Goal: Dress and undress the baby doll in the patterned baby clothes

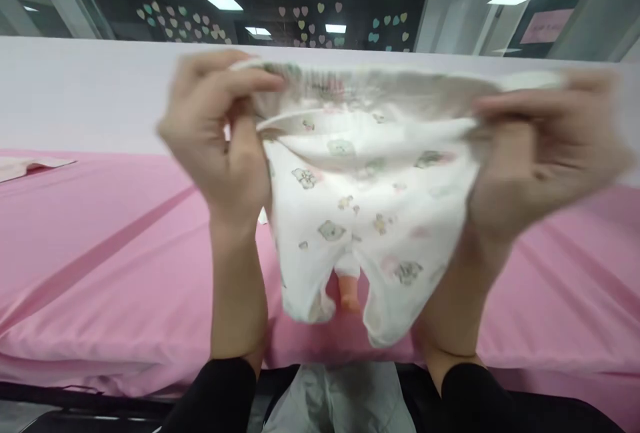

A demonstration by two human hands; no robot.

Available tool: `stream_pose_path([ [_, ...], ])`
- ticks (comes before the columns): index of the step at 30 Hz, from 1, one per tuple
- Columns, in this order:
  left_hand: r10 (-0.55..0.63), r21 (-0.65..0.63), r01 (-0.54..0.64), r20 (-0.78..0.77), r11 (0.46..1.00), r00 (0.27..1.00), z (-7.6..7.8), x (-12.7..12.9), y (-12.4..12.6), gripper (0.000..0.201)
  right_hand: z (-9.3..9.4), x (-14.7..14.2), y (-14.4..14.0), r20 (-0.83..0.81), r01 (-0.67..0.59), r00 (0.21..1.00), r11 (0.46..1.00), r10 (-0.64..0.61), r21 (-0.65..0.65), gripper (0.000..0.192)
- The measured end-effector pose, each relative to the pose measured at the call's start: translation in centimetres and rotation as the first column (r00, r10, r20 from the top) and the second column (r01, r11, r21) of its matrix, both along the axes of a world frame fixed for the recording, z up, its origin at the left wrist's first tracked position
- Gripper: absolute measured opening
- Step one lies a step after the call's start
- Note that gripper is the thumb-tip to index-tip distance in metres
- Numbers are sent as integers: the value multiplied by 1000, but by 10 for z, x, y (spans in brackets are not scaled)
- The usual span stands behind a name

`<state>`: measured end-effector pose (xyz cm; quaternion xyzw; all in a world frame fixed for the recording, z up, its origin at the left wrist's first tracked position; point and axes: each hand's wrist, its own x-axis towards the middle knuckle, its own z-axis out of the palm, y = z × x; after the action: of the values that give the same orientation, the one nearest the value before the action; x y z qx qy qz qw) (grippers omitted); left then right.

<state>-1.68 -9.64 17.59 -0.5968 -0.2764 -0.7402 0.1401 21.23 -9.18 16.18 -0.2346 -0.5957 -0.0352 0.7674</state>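
Stretched between both hands is a small pair of white baby pants (350, 200) with a print of little animals and an elastic waistband. My left hand (220, 120) pinches one end of the waistband, fingers inside and thumb in front. At the other end my right hand (540, 146) grips the waistband, slightly blurred. The two short legs of the pants hang down toward me. Behind them, a doll's leg (349, 290) shows through the gap between the pant legs; the rest of the doll is mostly hidden.
A pink sheet (125, 273) with creases covers the table. At the far left lies a piece of pale cloth (30, 166). A white partition (90, 100) runs along the back, below dark windows with heart stickers (185, 23).
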Motion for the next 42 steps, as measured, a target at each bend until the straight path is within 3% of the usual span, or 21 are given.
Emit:
stream_pose_path([
  [2, 102, -20, -106, -147, 994, 984, -6, -6, 34, 40, 0, -6, 32, 34, 155, 987, 987, -157, 49, 27],
  [4, 136, -236, -225, -342, 945, 930, -18, -11, 68, 44, -8, -8, 70, 185, 242, 958, 965, -221, -101, 29],
  [5, 125, -358, -308, -452, 882, 883, -26, -13, 83, 41, -15, -8, 89, 273, 281, 937, 935, -219, -214, 30],
  [7, 85, -518, -457, -590, 723, 803, -43, -15, 106, 36, -31, -6, 120, 458, 367, 874, 838, -162, -405, 31],
  [9, 42, -585, -533, -649, 612, 760, -57, -14, 120, 33, -44, -6, 135, 610, 449, 791, 724, -50, -523, 32],
  [10, 26, -597, -542, -658, 592, 753, -62, -12, 124, 33, -48, -8, 136, 669, 496, 743, 672, -1, -550, 32],
  [12, -10, -605, -501, -644, 619, 765, -65, -8, 127, 33, -50, -16, 127, 747, 563, 662, 616, 64, -551, 29],
  [14, -87, -612, -392, -605, 687, 791, -63, -4, 125, 36, -47, -31, 111, 771, 508, 622, 678, 139, -532, 33],
  [17, -231, -628, -219, -553, 747, 800, -55, 1, 117, 40, -43, -56, 94, 756, 242, 573, 816, 316, -525, 37],
  [20, -243, -617, -183, -540, 765, 806, -45, 3, 104, 38, -45, -70, 94, 733, 154, 592, 846, 334, -510, 22],
  [22, -308, -654, -135, -516, 744, 799, -40, 3, 95, 33, -47, -70, 100, 691, 143, 650, 842, 317, -520, 19],
  [24, -454, -731, -58, -481, 680, 750, -36, 3, 87, 28, -47, -64, 106, 623, 95, 708, 830, 332, -550, 20],
  [27, -565, -797, -50, -469, 602, 679, -34, 5, 81, 40, -44, -55, 111, 490, 19, 792, 787, 365, -617, 17],
  [29, -553, -801, -77, -476, 594, 684, -35, 7, 81, 48, -41, -51, 111, 378, -35, 830, 715, 410, -698, 14],
  [33, -547, -791, 35, -389, 610, 741, -38, 11, 87, 30, -36, -49, 104, 100, -207, 828, 466, 552, -860, 12],
  [36, -514, -753, 177, -239, 634, 824, -40, 13, 90, 23, -32, -49, 101, -177, -456, 741, 293, 647, -840, 9],
  [39, -544, -753, 337, -32, 565, 838, -45, 18, 97, 24, -32, -52, 103, -392, -668, 600, 167, 697, -725, 7],
  [42, -552, -728, 457, 129, 511, 824, -54, 23, 110, 26, -35, -55, 103, -434, -716, 512, 89, 741, -692, 17],
])
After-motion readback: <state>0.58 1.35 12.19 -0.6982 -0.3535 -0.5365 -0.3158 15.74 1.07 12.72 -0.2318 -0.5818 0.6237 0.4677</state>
